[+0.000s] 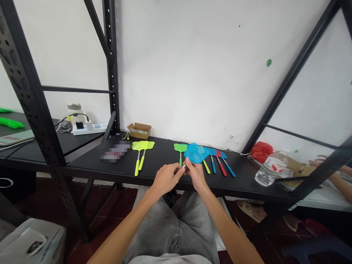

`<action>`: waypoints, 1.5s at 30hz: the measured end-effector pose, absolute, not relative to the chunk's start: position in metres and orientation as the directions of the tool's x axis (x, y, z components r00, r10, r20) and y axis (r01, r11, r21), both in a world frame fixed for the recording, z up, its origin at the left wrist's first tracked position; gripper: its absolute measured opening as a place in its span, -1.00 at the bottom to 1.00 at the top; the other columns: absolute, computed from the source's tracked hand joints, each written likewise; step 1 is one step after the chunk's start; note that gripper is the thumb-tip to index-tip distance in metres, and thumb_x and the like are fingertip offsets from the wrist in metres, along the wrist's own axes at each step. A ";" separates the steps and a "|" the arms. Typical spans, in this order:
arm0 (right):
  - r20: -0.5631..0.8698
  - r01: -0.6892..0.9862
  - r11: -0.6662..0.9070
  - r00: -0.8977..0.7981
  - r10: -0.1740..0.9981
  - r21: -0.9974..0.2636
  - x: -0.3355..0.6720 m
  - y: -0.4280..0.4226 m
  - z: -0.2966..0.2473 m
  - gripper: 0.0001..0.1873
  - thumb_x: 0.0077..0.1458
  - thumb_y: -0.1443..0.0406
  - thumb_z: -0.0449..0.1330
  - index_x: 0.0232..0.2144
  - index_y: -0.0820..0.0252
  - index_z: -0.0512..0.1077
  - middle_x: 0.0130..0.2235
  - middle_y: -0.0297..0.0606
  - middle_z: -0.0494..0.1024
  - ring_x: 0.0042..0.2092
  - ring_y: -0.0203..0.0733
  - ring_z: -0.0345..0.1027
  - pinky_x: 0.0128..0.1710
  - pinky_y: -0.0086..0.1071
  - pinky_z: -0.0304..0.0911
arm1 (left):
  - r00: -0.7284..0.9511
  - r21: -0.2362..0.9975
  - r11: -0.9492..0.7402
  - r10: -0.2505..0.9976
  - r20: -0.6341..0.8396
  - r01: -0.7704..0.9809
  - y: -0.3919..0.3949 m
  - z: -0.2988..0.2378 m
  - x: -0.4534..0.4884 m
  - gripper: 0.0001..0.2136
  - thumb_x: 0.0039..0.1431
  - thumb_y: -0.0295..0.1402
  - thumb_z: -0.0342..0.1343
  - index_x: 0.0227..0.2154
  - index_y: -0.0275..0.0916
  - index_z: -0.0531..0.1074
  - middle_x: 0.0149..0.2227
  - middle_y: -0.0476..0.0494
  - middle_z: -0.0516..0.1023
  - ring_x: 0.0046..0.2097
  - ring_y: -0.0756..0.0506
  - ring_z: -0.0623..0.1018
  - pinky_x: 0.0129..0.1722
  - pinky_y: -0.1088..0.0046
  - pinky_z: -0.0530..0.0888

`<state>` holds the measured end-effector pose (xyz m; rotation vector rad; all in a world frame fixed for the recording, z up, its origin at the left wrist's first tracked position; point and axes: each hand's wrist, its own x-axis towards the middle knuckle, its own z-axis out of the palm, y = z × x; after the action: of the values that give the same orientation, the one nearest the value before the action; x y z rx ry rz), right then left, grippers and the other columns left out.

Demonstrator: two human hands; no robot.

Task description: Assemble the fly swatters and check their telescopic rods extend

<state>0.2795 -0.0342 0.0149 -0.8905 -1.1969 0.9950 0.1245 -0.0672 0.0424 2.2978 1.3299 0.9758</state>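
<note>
Just above the front edge of the black tabletop (pixel 158 154), my two hands come together on a blue fly swatter (pixel 195 153). Its mesh head points away from me. My right hand (pixel 196 175) pinches it close below the head. My left hand (pixel 166 178) has its fingers closed at the short bit of pale metal shaft that shows; the rest of the handle is hidden. A green fly swatter (pixel 180 148) lies just beyond my hands. To the right, several swatters with yellow, blue and red handles (pixel 221 168) lie fanned out, their heads overlapping.
Two yellow swatters (pixel 139 156) lie on the left, near a small cardboard box (pixel 139 130) and a blurred item (pixel 115 151). A power strip (pixel 89 128) sits further left. On the right are a water bottle (pixel 272 168), a red bag (pixel 261 151) and another person's hand (pixel 319 161). Black rack posts (pixel 111 66) flank the table.
</note>
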 end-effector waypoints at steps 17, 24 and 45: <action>0.252 -0.245 0.298 0.202 0.946 -0.923 0.308 -0.018 0.043 -0.56 -0.18 -0.03 0.40 -0.55 0.22 0.45 -0.47 -0.27 0.46 -0.47 -0.30 0.31 -0.59 -0.48 0.18 | 0.426 0.613 -0.569 0.821 0.381 0.549 -0.060 0.046 0.122 -0.56 0.34 -0.10 -0.21 -0.51 -0.20 0.39 -0.57 0.00 0.40 -0.47 -0.03 0.38 -0.43 0.50 0.17; 0.262 -0.256 0.364 0.357 0.897 -0.896 0.352 -0.007 0.063 -0.57 -0.25 0.02 0.45 -0.53 0.23 0.46 -0.47 -0.31 0.43 -0.49 -0.36 0.27 -0.61 -0.51 0.18 | 0.542 0.531 -0.634 0.768 0.343 0.562 -0.064 0.062 0.102 -0.56 0.33 -0.07 -0.19 -0.56 -0.20 0.34 -0.59 0.01 0.31 -0.51 -0.02 0.30 -0.46 0.49 0.13; 0.129 -0.398 0.422 0.585 0.800 -0.815 0.466 0.001 0.095 -0.59 0.10 0.07 0.28 -0.54 0.17 0.22 -0.66 -0.57 0.19 -0.66 -0.47 0.07 -0.71 -0.58 0.06 | 0.614 0.550 -0.582 0.775 0.151 0.599 -0.052 0.074 0.035 -0.63 0.26 -0.10 -0.09 -0.58 -0.22 0.25 -0.63 0.03 0.30 -0.54 0.01 0.26 -0.50 0.49 0.12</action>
<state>0.4663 0.0006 0.0947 -0.8283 -0.5583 0.8006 0.0349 -0.0519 0.0742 2.3904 1.0880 0.5261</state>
